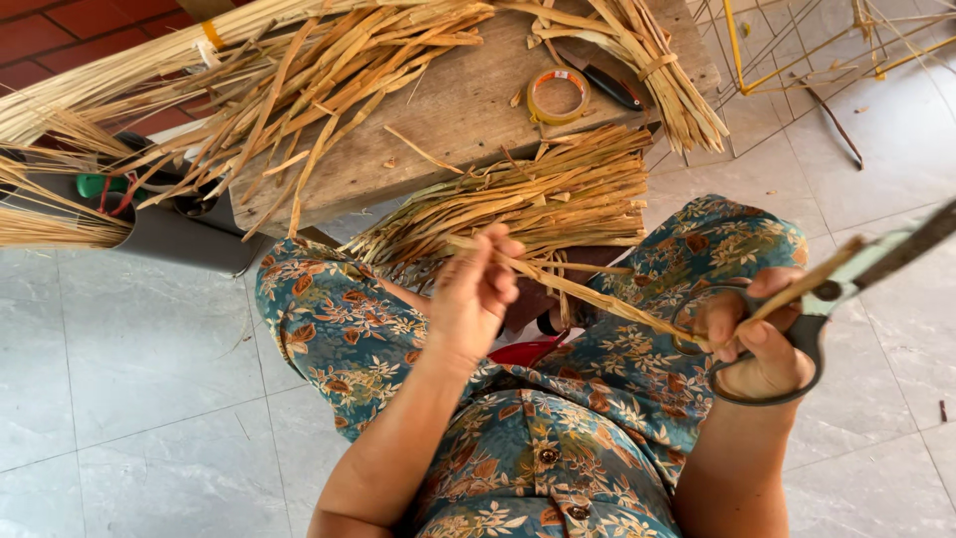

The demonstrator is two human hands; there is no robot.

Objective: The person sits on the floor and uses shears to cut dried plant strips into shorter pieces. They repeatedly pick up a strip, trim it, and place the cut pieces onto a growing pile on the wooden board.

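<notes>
We've got one long dried reed strip stretched across our lap, running between both hands. Our left hand pinches its upper end, fingers closed tight on the strip. Our right hand is curled around the other end and, at the same time, has fingers through the dark handle loops of one pair of scissors, whose blades point away to the right; whether the blades are apart we can't tell.

Just behind the strip, one bundle of cut reeds rests on our knees against the edge of one wooden bench. On the bench top we count one roll of tape and one dark-handled knife beside it, plus two more heaps of loose reeds, one left, one right. One yellow wire frame stands on the tiled floor beyond.
</notes>
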